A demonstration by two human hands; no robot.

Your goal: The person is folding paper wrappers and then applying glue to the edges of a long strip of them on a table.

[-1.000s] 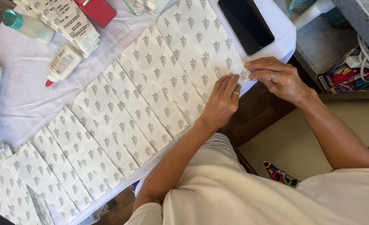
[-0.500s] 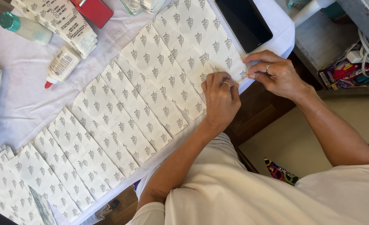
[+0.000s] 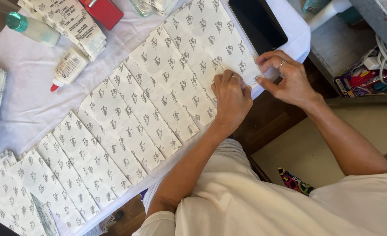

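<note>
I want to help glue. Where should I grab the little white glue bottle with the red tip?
Probably around the wide white middle of the glue bottle, coming down from above with fingers across its two long sides. It lies flat on the white cloth, its red tip pointing down-left, and the body is the fattest part. Both hands are busy at the patterned paper sheets.

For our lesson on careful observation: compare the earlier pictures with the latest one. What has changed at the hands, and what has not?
The left hand curled from flat fingers into a pressing fist on the patterned paper sheet. The right hand still pinches the sheet's edge. The glue bottle and phone stayed put.
</note>
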